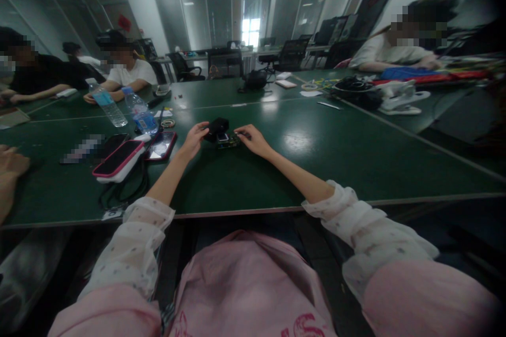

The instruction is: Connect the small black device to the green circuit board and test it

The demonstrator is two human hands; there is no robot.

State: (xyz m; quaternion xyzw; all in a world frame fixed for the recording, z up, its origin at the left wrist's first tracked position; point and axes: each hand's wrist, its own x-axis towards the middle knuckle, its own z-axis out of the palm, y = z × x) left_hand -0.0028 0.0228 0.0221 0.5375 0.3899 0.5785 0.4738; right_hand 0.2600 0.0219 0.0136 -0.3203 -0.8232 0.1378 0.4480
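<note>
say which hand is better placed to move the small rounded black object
Probably the left hand: its fingertips are at the black object, while the right hand is at the small dark board.

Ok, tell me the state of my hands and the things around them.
Left hand, holding the black piece
Right hand, at the circuit board's right end, grip unclear
Left bottle, standing
Right bottle, standing
Pink phone, face up, screen dark
Phone to its right, face up, screen bright, lit or glare unclear
</note>
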